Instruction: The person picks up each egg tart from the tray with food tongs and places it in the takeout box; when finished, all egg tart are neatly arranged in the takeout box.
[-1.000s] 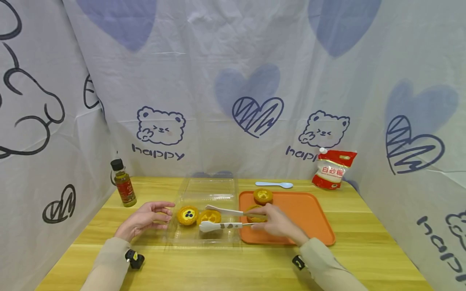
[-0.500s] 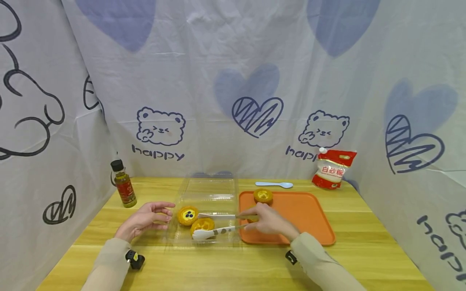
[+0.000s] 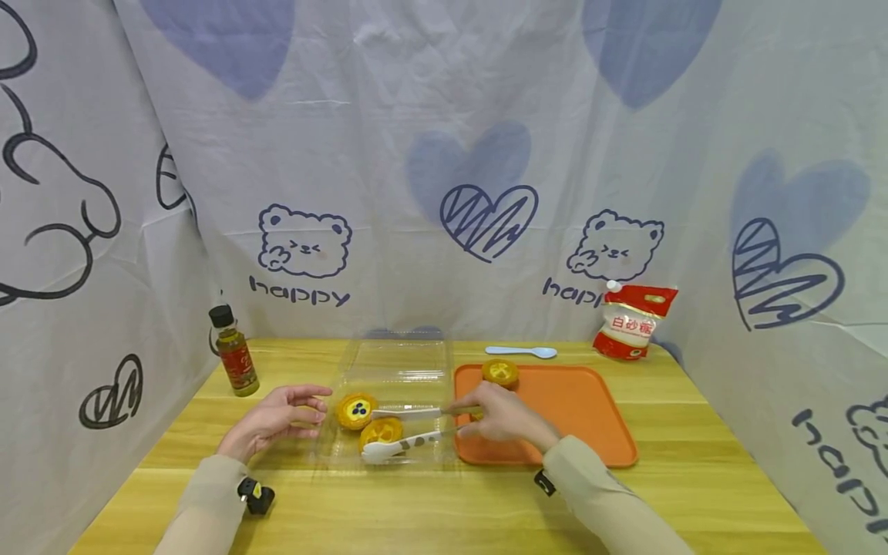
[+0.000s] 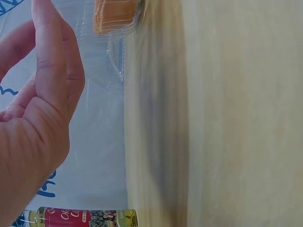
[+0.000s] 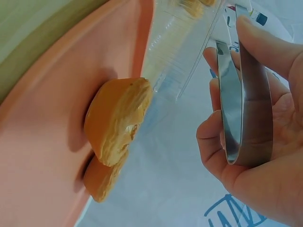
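My right hand (image 3: 502, 416) grips metal tongs (image 5: 255, 118) with white, brown-spotted ends, reaching left from over the tray. Inside the clear plastic clamshell box (image 3: 395, 362), the tong ends stand spread on either side of an egg tart (image 3: 383, 430); the lower end overlaps its front edge. Just behind and left of it is a tart topped with blueberries (image 3: 356, 411). My left hand (image 3: 274, 416) is held beside the box's left wall, fingers loosely extended and holding nothing. In the left wrist view, a tart's orange side (image 4: 113, 16) shows through the plastic.
On an orange tray (image 3: 576, 408) to the right sit two more tarts, one at the back (image 3: 499, 372) and another (image 5: 116, 118) mostly hidden by my right hand. Behind the tray lie a pale spoon (image 3: 520, 351) and a sugar bag (image 3: 630, 324). An oil bottle (image 3: 237, 358) stands left.
My right hand and the tongs have moved left and toward the front. The tart between the tong ends has shifted left and nearer to me within the box. My left hand has stayed put.
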`<state>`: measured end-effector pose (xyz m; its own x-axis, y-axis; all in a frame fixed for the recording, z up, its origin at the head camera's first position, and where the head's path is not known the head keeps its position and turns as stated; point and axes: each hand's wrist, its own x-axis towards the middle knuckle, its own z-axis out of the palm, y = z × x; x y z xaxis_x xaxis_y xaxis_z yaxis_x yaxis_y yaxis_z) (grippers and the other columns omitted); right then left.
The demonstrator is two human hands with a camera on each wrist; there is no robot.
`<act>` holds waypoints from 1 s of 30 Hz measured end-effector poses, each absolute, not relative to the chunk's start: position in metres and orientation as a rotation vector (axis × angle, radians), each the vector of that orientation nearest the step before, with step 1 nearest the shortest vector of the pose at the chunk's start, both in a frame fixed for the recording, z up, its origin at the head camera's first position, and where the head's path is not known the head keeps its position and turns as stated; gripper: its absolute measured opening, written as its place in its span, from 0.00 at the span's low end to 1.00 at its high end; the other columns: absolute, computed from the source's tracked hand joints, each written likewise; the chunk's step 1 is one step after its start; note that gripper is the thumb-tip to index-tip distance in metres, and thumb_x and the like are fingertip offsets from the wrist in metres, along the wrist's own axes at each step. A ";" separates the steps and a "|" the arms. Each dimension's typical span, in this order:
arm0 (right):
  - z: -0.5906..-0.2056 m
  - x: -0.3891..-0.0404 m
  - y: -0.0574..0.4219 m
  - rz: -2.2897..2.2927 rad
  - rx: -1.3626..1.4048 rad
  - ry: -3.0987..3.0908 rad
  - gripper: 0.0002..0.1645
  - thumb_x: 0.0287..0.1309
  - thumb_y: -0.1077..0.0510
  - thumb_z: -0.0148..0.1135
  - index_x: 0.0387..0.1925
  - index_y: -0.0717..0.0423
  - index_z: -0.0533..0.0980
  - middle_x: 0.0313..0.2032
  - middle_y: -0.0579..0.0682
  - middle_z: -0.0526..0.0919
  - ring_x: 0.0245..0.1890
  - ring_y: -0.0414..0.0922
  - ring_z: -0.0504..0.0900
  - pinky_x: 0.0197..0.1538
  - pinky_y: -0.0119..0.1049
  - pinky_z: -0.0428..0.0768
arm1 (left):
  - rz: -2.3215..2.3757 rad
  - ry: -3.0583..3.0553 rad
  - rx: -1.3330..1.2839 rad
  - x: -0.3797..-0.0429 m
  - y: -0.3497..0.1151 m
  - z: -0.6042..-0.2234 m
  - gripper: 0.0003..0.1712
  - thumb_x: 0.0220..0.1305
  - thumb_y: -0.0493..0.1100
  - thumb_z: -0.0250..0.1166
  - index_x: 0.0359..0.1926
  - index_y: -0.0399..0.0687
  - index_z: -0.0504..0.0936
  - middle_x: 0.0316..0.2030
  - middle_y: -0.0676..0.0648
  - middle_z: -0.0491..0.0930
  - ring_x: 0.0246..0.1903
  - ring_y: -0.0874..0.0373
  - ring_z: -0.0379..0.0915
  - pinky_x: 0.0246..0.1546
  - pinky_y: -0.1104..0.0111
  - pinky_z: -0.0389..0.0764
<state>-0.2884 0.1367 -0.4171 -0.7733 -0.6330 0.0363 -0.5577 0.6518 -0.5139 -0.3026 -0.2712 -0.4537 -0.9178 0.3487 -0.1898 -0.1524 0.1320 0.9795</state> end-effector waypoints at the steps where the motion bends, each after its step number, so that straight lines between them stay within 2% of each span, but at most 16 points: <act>1: -0.417 -0.289 0.136 -0.771 -0.989 2.719 0.23 0.57 0.54 0.69 0.56 0.45 0.81 0.50 0.44 0.86 0.47 0.44 0.83 0.52 0.42 0.81 | 1.840 2.045 0.190 -0.303 -0.271 -0.454 0.37 0.61 0.31 0.65 0.69 0.29 0.61 0.45 0.42 0.77 0.39 0.56 0.79 0.40 0.63 0.87; 3: -0.416 -0.289 0.135 -0.758 -0.993 2.717 0.23 0.57 0.54 0.69 0.56 0.45 0.81 0.51 0.44 0.86 0.54 0.45 0.81 0.57 0.46 0.80 | 1.838 2.047 0.192 -0.303 -0.271 -0.454 0.37 0.61 0.31 0.65 0.69 0.29 0.61 0.46 0.42 0.77 0.39 0.55 0.79 0.40 0.64 0.87; 5: -0.414 -0.291 0.135 -0.766 -1.011 2.694 0.24 0.57 0.54 0.70 0.56 0.46 0.80 0.51 0.44 0.85 0.54 0.45 0.81 0.58 0.44 0.80 | 1.836 2.047 0.192 -0.303 -0.271 -0.454 0.37 0.61 0.30 0.65 0.69 0.28 0.61 0.46 0.41 0.77 0.40 0.55 0.79 0.40 0.64 0.87; 8: -0.412 -0.293 0.137 -0.815 -1.014 2.630 0.25 0.56 0.55 0.70 0.57 0.48 0.80 0.53 0.46 0.84 0.46 0.41 0.82 0.50 0.37 0.81 | 1.837 2.048 0.191 -0.304 -0.271 -0.454 0.37 0.61 0.30 0.65 0.69 0.28 0.60 0.46 0.41 0.77 0.40 0.55 0.79 0.40 0.64 0.87; 10: -0.412 -0.295 0.140 -0.831 -1.015 2.601 0.26 0.56 0.55 0.71 0.57 0.48 0.80 0.54 0.47 0.84 0.32 0.40 0.78 0.42 0.32 0.79 | 1.836 2.050 0.188 -0.303 -0.271 -0.454 0.37 0.61 0.30 0.65 0.69 0.28 0.61 0.46 0.42 0.77 0.40 0.55 0.79 0.40 0.64 0.87; 12: -0.411 -0.297 0.143 -0.840 -1.005 2.585 0.26 0.56 0.54 0.71 0.57 0.47 0.80 0.54 0.47 0.84 0.30 0.38 0.73 0.39 0.33 0.77 | 1.838 2.050 0.186 -0.303 -0.271 -0.454 0.37 0.61 0.30 0.65 0.69 0.29 0.61 0.45 0.43 0.77 0.40 0.56 0.79 0.40 0.63 0.87; 15: -0.409 -0.298 0.148 -0.836 -1.014 2.577 0.26 0.56 0.53 0.71 0.58 0.48 0.80 0.54 0.47 0.84 0.35 0.40 0.80 0.47 0.40 0.82 | 1.838 2.052 0.187 -0.302 -0.271 -0.454 0.36 0.61 0.30 0.64 0.69 0.29 0.61 0.45 0.43 0.77 0.40 0.56 0.79 0.40 0.63 0.87; 17: -0.406 -0.299 0.152 -0.846 -1.009 2.565 0.26 0.56 0.54 0.71 0.58 0.49 0.80 0.54 0.48 0.84 0.50 0.45 0.82 0.55 0.47 0.81 | 1.838 2.052 0.189 -0.302 -0.270 -0.454 0.36 0.61 0.30 0.64 0.69 0.29 0.62 0.45 0.42 0.77 0.40 0.55 0.79 0.40 0.63 0.87; 18: -0.405 -0.299 0.153 -0.848 -1.008 2.558 0.26 0.56 0.55 0.71 0.58 0.50 0.80 0.54 0.48 0.84 0.54 0.47 0.81 0.57 0.49 0.80 | 1.838 2.052 0.191 -0.301 -0.270 -0.454 0.36 0.61 0.30 0.64 0.69 0.29 0.62 0.46 0.42 0.77 0.40 0.55 0.79 0.40 0.63 0.87; 21: -0.399 -0.300 0.157 -0.823 -1.017 2.555 0.26 0.56 0.57 0.70 0.58 0.51 0.79 0.54 0.48 0.84 0.55 0.51 0.81 0.57 0.51 0.80 | 1.841 2.048 0.191 -0.301 -0.270 -0.453 0.36 0.61 0.31 0.65 0.69 0.29 0.62 0.45 0.42 0.77 0.40 0.55 0.79 0.40 0.62 0.87; 30: -0.400 -0.303 0.156 -0.816 -1.042 2.556 0.23 0.57 0.60 0.69 0.56 0.54 0.80 0.53 0.49 0.85 0.54 0.52 0.81 0.56 0.50 0.80 | 1.840 2.050 0.188 -0.302 -0.271 -0.453 0.37 0.61 0.31 0.66 0.69 0.29 0.61 0.45 0.42 0.77 0.40 0.55 0.79 0.40 0.62 0.87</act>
